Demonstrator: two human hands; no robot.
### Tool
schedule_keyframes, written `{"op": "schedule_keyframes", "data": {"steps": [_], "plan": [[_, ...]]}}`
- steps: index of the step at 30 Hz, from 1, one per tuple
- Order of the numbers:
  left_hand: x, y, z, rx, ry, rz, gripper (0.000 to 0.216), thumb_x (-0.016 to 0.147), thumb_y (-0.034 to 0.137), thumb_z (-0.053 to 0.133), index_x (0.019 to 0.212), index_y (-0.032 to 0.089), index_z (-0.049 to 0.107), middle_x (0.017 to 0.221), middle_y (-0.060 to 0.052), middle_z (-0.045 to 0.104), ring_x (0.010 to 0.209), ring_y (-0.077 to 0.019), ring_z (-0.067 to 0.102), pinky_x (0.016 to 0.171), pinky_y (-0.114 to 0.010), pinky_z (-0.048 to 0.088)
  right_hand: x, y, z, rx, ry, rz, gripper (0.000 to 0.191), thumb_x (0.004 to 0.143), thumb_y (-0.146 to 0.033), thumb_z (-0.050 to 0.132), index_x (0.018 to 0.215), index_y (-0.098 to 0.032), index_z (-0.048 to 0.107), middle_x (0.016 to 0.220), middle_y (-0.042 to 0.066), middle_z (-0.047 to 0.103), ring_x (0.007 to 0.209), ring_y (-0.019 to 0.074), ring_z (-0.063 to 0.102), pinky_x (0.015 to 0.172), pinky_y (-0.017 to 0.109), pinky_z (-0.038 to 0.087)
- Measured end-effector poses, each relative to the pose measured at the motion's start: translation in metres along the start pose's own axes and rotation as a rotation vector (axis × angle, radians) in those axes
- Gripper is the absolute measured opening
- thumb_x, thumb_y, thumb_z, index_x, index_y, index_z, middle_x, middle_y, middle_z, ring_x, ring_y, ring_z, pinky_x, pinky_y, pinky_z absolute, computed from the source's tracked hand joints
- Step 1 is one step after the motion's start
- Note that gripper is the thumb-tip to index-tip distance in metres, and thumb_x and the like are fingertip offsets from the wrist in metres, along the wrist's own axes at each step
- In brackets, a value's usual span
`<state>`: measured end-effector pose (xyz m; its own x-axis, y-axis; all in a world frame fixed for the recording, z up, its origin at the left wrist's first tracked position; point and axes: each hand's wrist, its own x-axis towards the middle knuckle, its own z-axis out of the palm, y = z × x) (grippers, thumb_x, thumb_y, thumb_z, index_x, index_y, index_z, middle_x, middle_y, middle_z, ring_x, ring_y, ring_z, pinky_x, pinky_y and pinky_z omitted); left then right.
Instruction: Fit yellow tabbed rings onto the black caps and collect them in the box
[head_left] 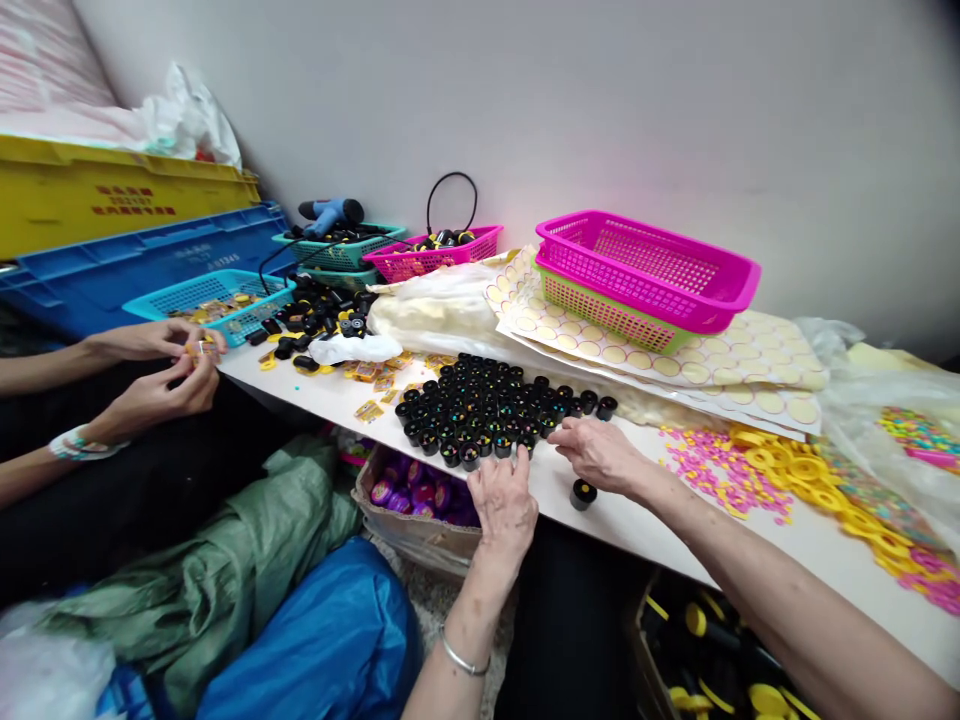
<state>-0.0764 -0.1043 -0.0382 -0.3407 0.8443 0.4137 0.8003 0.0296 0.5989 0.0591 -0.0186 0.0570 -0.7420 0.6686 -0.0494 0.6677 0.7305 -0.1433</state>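
A dense cluster of small round black cups (480, 405) stands on the white tabletop, many with tiny coloured pieces inside. At the cluster's front edge is my left hand (504, 500), palm down, its fingers apart and touching or nearly touching the front cups. My right hand (596, 452) lies at the right side of the cluster, fingertips pointing left against the nearest cups; its fingers are partly bent and I see nothing held. One single black cup (583, 494) with a yellow centre stands apart, just below my right hand.
Pink pieces (724, 470) and yellow rings (806, 470) lie at right. Stacked baskets (649, 270) rest on sticker sheets (765, 370) behind. At left, another person's hands (169, 385) hold a small item. Boxes below contain purple items (420, 492) and black-yellow parts (720, 640).
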Motion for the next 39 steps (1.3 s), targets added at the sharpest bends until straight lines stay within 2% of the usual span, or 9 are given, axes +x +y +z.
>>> {"op": "schedule_keyframes", "data": {"steps": [4,7,11,15,20,24,30,34,39], "plan": [[0.001,0.007,-0.003,0.362,-0.02,0.127,0.046,0.073,0.01,0.047,0.117,0.021,0.057,0.08,-0.009,0.061,0.086,-0.0259,0.046,0.077,-0.042,0.029,-0.014,0.005,0.002,0.078,0.122,0.042,0.024,0.086,-0.021,0.041,0.089,-0.022,0.065,0.08,0.002,0.056,0.072,0.0131,0.051,0.06,0.024,0.029],[-0.003,0.017,-0.016,0.394,0.045,0.19,0.04,0.073,0.009,0.05,0.11,0.021,0.061,0.081,-0.008,0.062,0.084,-0.025,0.048,0.075,-0.041,0.032,-0.029,0.011,0.005,0.14,0.238,0.051,0.026,0.087,-0.021,0.04,0.086,-0.022,0.065,0.074,0.002,0.054,0.068,0.0128,0.049,0.06,0.024,0.03],[-0.018,0.031,-0.032,0.017,0.151,0.294,0.033,0.074,0.007,0.048,0.1,0.02,0.064,0.088,-0.006,0.063,0.086,-0.0204,0.05,0.077,-0.036,0.038,-0.054,0.022,0.014,0.402,0.399,0.08,0.021,0.085,-0.023,0.045,0.08,-0.02,0.065,0.069,0.001,0.053,0.065,0.0123,0.049,0.06,0.024,0.034],[-0.031,0.033,-0.012,-0.271,0.008,0.146,0.026,0.071,0.013,0.057,0.096,0.017,0.063,0.094,-0.006,0.062,0.09,-0.0191,0.051,0.079,-0.032,0.045,-0.081,0.016,0.037,0.692,0.586,0.124,0.019,0.086,-0.024,0.045,0.084,-0.018,0.062,0.071,0.001,0.054,0.067,0.0127,0.051,0.062,0.024,0.038],[-0.028,0.034,0.028,-0.205,-0.137,0.025,0.058,0.061,0.025,0.07,0.116,0.016,0.053,0.102,-0.007,0.061,0.102,-0.0238,0.045,0.087,-0.036,0.043,-0.093,-0.002,0.067,0.241,0.565,0.099,0.026,0.087,-0.018,0.039,0.103,-0.016,0.061,0.078,0.005,0.054,0.069,0.0155,0.047,0.064,0.029,0.035],[-0.024,0.043,0.034,-0.115,-0.151,-0.011,0.043,0.065,0.027,0.067,0.107,0.019,0.059,0.094,-0.005,0.063,0.097,-0.0224,0.047,0.081,-0.035,0.041,-0.088,-0.003,0.076,-0.047,0.55,0.061,0.032,0.085,-0.013,0.038,0.11,-0.012,0.058,0.077,0.007,0.054,0.071,0.0176,0.046,0.067,0.032,0.032],[-0.024,0.045,0.036,-0.075,-0.142,-0.015,0.019,0.068,0.023,0.063,0.088,0.024,0.064,0.087,0.0,0.067,0.093,-0.021,0.049,0.079,-0.034,0.036,-0.084,0.002,0.083,-0.061,0.486,0.028,0.03,0.079,-0.008,0.042,0.103,-0.01,0.06,0.076,0.007,0.055,0.07,0.0187,0.046,0.065,0.034,0.032],[-0.025,0.043,0.039,-0.081,-0.105,-0.001,0.019,0.069,0.026,0.064,0.088,0.024,0.064,0.088,-0.001,0.066,0.093,-0.0213,0.049,0.079,-0.034,0.035,-0.084,0.003,0.071,0.367,0.602,0.108,0.024,0.084,-0.013,0.041,0.095,-0.016,0.062,0.076,0.004,0.055,0.071,0.0157,0.05,0.064,0.029,0.037],[-0.025,0.044,0.036,-0.076,-0.098,0.014,0.023,0.068,0.031,0.067,0.089,0.023,0.063,0.087,-0.001,0.066,0.093,-0.0216,0.05,0.078,-0.034,0.035,-0.094,-0.008,0.011,0.762,0.875,0.114,0.015,0.086,-0.018,0.047,0.091,-0.018,0.061,0.076,0.002,0.055,0.07,0.0126,0.052,0.062,0.025,0.041]]}}
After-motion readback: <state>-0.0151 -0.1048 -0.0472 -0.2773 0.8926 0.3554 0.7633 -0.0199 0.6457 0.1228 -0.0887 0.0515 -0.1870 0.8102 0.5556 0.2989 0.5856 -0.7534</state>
